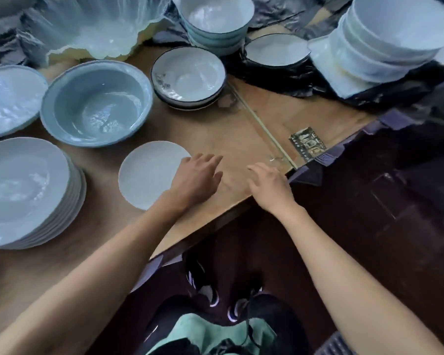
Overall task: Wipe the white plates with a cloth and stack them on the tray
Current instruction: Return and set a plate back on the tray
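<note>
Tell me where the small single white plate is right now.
In the head view, the small white plate lies flat on the wooden table, left of centre, just in front of the big blue bowl, with the left hand over its right edge.

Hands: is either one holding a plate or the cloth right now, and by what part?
Nothing is held. The left hand lies open at the right edge of the small white plate, not gripping it. The right hand rests open on the table.

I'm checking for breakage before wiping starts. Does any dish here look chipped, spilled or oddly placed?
No chips or spills are visible. One oddity: the small white plate lies alone by the left hand, apart from the plate stack. Both hands are empty, the right hand too.
</note>
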